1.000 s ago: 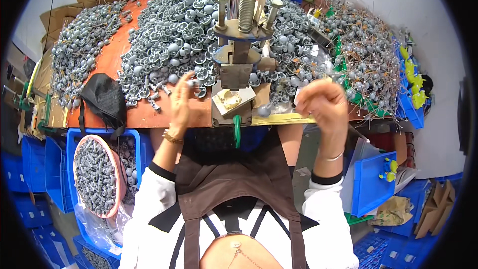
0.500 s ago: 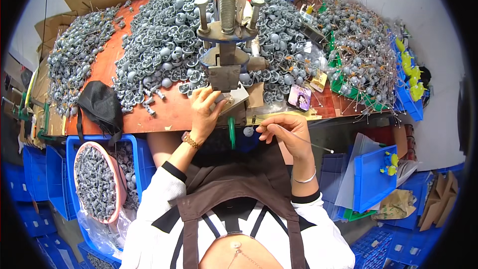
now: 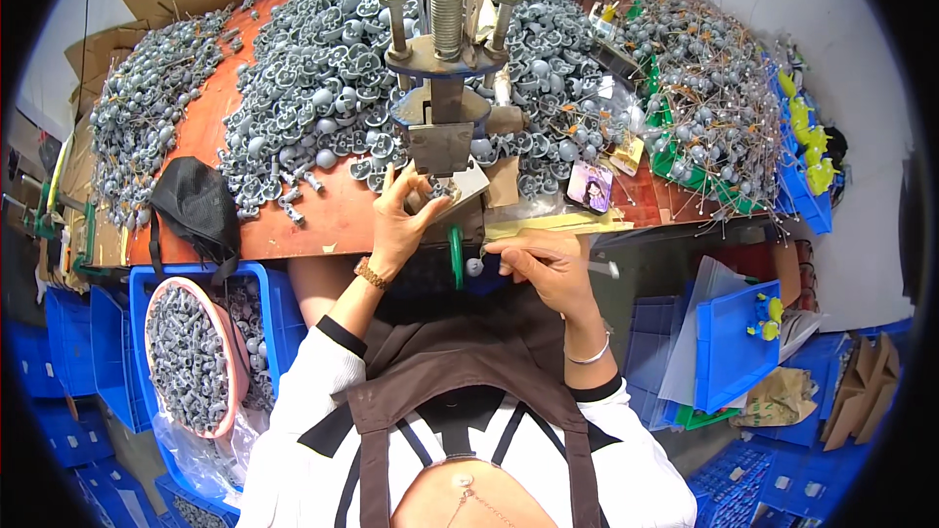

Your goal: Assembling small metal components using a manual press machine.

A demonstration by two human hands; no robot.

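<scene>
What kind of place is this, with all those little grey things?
Probably a small factory or workshop bench. A metal hand press stands on an orange table heaped with small grey parts, and blue bins beside it hold more.

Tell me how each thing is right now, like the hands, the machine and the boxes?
Left hand: raised, fingers pinching a small grey part at the press base.
Right hand: closed around a thin stick, below the table edge.
Hand press: upright amid the grey parts.
Pink-rimmed basin: full of grey parts.
Blue bin: nearly empty, tilted.
Black pouch: lying slumped on the table.
</scene>
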